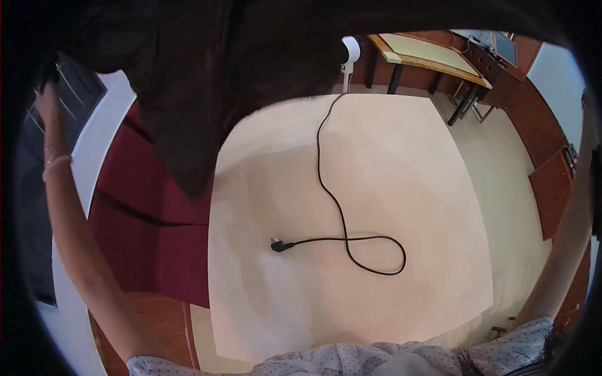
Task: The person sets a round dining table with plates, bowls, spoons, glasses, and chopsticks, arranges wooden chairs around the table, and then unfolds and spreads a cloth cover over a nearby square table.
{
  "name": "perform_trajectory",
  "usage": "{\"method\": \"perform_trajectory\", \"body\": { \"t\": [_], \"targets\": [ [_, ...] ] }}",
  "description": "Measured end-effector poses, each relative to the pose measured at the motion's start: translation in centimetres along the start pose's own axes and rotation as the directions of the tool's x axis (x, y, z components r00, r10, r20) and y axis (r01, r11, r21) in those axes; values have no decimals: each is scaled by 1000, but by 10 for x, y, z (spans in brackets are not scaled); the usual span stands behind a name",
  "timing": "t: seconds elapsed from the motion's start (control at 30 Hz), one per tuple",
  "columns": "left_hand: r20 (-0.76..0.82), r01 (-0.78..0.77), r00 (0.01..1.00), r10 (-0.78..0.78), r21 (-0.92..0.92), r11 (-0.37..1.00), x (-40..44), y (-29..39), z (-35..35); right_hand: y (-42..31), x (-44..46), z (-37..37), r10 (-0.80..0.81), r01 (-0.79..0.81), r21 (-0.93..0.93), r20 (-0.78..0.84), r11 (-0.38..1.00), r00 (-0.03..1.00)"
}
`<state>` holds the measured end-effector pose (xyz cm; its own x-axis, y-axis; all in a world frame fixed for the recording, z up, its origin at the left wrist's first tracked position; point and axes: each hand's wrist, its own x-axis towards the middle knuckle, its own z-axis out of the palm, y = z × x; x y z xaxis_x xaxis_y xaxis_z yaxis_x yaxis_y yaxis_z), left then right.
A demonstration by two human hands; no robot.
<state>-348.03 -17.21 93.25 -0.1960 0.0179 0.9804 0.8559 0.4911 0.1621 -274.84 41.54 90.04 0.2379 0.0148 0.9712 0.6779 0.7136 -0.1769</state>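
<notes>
A large dark cloth [188, 75] spans the top of the view, its lower part hanging over the table's left corner. At the far upper left, my left hand [47, 97] is raised on an outstretched arm, its fingers closed on the cloth's dark edge. My right arm stretches up the right edge of the view. Only a sliver of my right hand [587, 103] shows there, its fingers hidden near the cloth's right end. On the pale table [426, 188] lies a black cable [319, 156] with a loop and an angled plug [280, 245].
A white device on a stand [347, 59] is at the table's far edge. Dark red seating [150, 250] lies left of the table. Behind, at right, are a wooden-edged desk [433, 57] and a monitor [505, 48]. A wooden cabinet [550, 194] stands at right.
</notes>
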Motion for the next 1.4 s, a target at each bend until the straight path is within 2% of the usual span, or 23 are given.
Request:
{"method": "perform_trajectory", "body": {
  "t": [0.07, 0.17, 0.2, 0.23, 0.27, 0.33, 0.43, 0.53, 0.57, 0.67, 0.73, 0.8, 0.83, 0.9, 1.0, 1.07, 1.13, 1.2, 1.23, 1.27, 1.3, 1.37, 1.4],
  "targets": [
    [-127, 218, 967, -223, -47, 975, -29, 63, -25, 61, -19, -14, 139, -139, -33, 6, 990, 990],
    [-20, 218, 974, -226, -186, 958, -72, 33, -62, 152, -67, -45, 379, -363, -107, 237, 925, 895],
    [71, 110, 992, -108, -19, 994, -94, 10, -74, 180, -84, -56, 325, -363, -19, 492, 932, 808],
    [213, 25, 976, -49, 116, 993, -120, 21, -87, 325, -115, -44, -22, -27, 65, 656, 998, 755],
    [307, 26, 945, -114, 277, 960, -154, 0, -92, 309, -136, -51, -20, -34, 71, 653, 997, 757],
    [497, 242, 793, -352, 274, 931, -217, 25, -115, 274, -190, -95, 301, -274, -195, 853, 942, 427],
    [581, 200, 775, -249, 149, 968, -293, 56, -145, 221, -230, -134, 439, 69, -455, 882, 888, 169],
    [748, 382, 580, -324, 102, 919, -355, 118, -191, 219, -282, -200, 464, 35, -463, 882, 886, -80],
    [836, 420, 418, -356, 170, 891, -380, 119, -212, 240, -310, -231, 493, 36, -493, 856, 869, -155],
    [890, 314, 209, -405, 332, 890, -467, 120, -289, 231, -351, -325, 542, 202, -503, 789, 840, -291],
    [831, 509, 114, -544, 421, 750, -524, 111, -346, 292, -417, -392, 552, 79, -549, 803, 832, -225],
    [637, 585, -202, -744, 687, 430, -531, 126, -386, 217, -374, -400, 542, 37, -567, 764, 823, -349],
    [628, 578, -209, -750, 698, 423, -527, 132, -398, 205, -368, -404, 539, 30, -567, 765, 823, -352],
    [408, 387, -576, -709, 899, 203, -509, 146, -412, 203, -360, -404, 529, 22, -561, 765, 827, -368],
    [364, 237, -658, -659, 931, 277, -491, 153, -417, 208, -369, -398, 633, 140, -678, 564, 722, -531],
    [366, 243, -653, -663, 930, 274, -489, 151, -409, 200, -385, -389, 438, 299, -333, 520, 894, -733],
    [376, 218, -796, -474, 909, 356, -463, 168, -365, 160, -375, -345, 325, 287, -153, 506, 945, -799],
    [475, 194, -758, -447, 818, 541, -440, 160, -305, 98, -343, -279, 277, 275, -52, 324, 960, -905],
    [485, 203, -755, -442, 813, 546, -423, 161, -261, 76, -323, -244, 204, 101, -301, 334, 948, -920],
    [531, 135, -694, -486, 759, 637, -399, 167, -209, 110, -343, -206, 52, 95, 66, 474, 993, -879],
    [574, 53, -633, -520, 701, 711, -374, 169, -158, 102, -321, -160, -18, 63, 111, 614, 992, -789],
    [772, -38, -218, -597, 605, 795, -316, 154, -60, 43, -267, -48, -191, -232, 104, 899, 967, -394],
    [856, 36, 239, -458, 464, 885, -267, 195, -32, -13, -231, 10, -267, -338, 201, 950, 919, -161]
  ]
}}
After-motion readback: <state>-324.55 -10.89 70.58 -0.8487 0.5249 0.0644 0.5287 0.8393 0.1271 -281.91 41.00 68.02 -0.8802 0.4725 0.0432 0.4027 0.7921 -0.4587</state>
